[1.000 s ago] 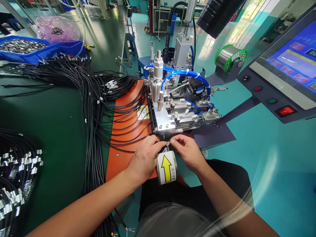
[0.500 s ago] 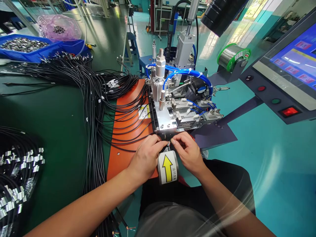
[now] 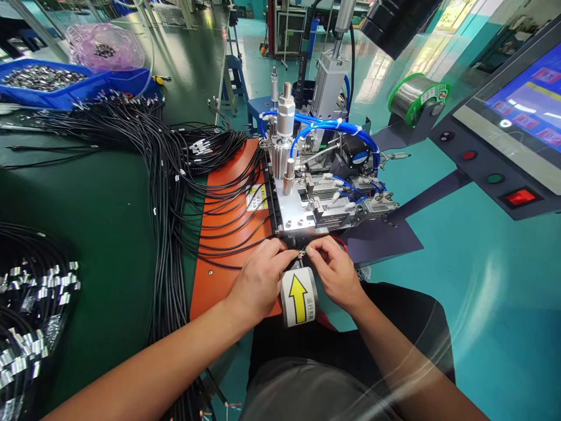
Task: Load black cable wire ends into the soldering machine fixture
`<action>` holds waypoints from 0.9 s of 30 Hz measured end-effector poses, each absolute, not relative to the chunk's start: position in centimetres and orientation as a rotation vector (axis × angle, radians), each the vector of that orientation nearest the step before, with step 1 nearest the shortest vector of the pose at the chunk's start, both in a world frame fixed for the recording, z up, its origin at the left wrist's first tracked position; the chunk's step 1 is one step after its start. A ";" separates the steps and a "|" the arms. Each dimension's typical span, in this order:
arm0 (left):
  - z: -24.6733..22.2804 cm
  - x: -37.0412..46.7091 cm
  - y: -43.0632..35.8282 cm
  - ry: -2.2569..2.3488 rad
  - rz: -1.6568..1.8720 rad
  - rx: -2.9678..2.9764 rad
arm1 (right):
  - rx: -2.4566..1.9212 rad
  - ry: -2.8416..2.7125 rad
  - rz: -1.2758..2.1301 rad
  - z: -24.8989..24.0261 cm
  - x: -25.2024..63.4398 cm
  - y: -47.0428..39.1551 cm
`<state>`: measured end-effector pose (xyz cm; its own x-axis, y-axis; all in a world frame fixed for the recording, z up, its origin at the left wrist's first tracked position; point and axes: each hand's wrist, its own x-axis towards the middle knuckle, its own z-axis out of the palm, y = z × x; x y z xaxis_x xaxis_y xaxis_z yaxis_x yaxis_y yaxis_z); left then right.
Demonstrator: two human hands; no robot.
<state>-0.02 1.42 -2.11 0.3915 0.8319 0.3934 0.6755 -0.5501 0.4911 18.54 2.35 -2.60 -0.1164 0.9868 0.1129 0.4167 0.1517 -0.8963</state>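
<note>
My left hand (image 3: 259,275) is closed, its thumb and forefinger pinching the end of a black cable (image 3: 223,265) that runs in from the left under the hand. Fine coloured wires (image 3: 301,254) show at the fingertips. Opposite, my right hand (image 3: 335,270) pinches one of these thin wires between thumb and forefinger, the other fingers curled. Both sets of fingertips meet at the front edge of the silver soldering machine (image 3: 291,210). Just below them is a curved plate with a yellow arrow label (image 3: 298,297). The exact wire ends are too small to make out.
Several black cables lie across the orange plate (image 3: 219,286) into the machine's side. Cable bundles (image 3: 162,234) cover part of the green table (image 3: 118,245). A blue tray (image 3: 94,88) holds small metal parts. To the right are a solder spool (image 3: 409,99) and a control screen (image 3: 526,111).
My right fingertips have shifted very slightly to the right, away from the left thumb. The left hand holds its place, and the view has turned a little.
</note>
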 end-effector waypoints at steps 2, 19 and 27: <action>-2.1 0.0 1.4 1.324 0.898 2.394 | -1.383 -1.621 0.974 -2.7 18.5 2.4; -1.9 0.0 1.4 1.315 0.883 2.375 | -1.391 -1.266 1.421 -3.5 18.2 2.4; -1.4 -0.2 1.3 1.353 0.819 2.397 | -1.399 -1.380 1.294 -3.4 18.1 2.1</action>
